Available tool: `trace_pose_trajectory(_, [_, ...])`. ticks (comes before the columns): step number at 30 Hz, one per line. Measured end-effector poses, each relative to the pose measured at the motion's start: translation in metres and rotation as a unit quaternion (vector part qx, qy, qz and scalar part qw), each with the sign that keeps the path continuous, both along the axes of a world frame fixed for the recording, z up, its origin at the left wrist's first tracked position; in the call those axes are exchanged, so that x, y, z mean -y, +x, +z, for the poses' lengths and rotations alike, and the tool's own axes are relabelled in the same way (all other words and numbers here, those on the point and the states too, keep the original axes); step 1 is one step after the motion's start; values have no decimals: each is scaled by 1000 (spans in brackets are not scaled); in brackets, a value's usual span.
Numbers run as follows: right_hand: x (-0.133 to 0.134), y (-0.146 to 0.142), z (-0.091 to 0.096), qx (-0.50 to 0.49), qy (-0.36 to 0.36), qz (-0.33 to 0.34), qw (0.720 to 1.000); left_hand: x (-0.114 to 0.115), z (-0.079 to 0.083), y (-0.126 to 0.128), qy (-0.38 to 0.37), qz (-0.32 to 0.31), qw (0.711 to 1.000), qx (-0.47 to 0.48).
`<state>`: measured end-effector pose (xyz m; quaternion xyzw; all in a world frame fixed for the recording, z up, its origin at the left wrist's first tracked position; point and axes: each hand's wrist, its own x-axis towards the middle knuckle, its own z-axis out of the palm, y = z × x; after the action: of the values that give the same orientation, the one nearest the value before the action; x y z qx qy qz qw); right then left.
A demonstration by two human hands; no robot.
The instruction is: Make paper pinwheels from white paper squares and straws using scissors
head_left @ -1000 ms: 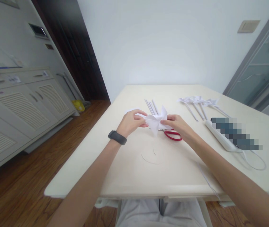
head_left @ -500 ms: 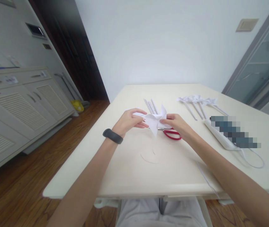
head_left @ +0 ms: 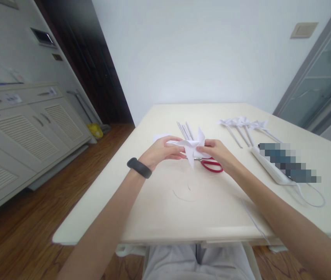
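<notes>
A white paper pinwheel [head_left: 191,149] is held up over the middle of the table between my two hands. My right hand [head_left: 215,151] pinches it near the centre, thumb in front. My left hand [head_left: 167,149], below a black wristband [head_left: 139,167], closes thumb and fingers on its left blade. Red-handled scissors [head_left: 212,166] lie beneath, their blades mostly hidden by the pinwheel and my hands. Just behind the pinwheel rest several thin white paper sticks [head_left: 185,130]. A sheet of white paper [head_left: 160,137] shows partly behind my left hand.
Several finished pinwheels on sticks [head_left: 243,123] lie at the back right. In front of them is a white device with a cord [head_left: 273,169], its top pixelated. Thin wire pieces [head_left: 184,199] lie on the cream table [head_left: 154,217]. A white wall [head_left: 200,54] stands behind.
My left hand has moved slightly right, its fingers closing on the pinwheel's left blade. More of the sheet behind it shows. My right hand has hardly moved.
</notes>
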<state>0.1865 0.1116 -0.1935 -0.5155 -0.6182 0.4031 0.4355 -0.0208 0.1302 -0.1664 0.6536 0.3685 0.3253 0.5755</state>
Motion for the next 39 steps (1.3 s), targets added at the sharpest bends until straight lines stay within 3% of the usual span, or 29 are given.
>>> trace_pose_trajectory(6, [4, -6, 3, 1, 21, 23, 1000, 1, -7, 6, 13, -3, 1000, -26])
trace_pose_trajectory(15, [10, -12, 8, 5, 54, 44, 998, 11, -1, 11, 27, -10, 999, -31])
trace_pose_trajectory(22, [10, -12, 6, -7, 77, 55, 995, 10, -5, 13, 48, -5, 998, -31])
trace_pose_trajectory(31, [12, -12, 9, -36, 51, 85, 994, 9, -5, 11, 83, 19, 996, -39])
trace_pose_trajectory(39, [14, -13, 10, -49, 58, 96, 992, 9, -6, 14, 72, 16, 997, 10])
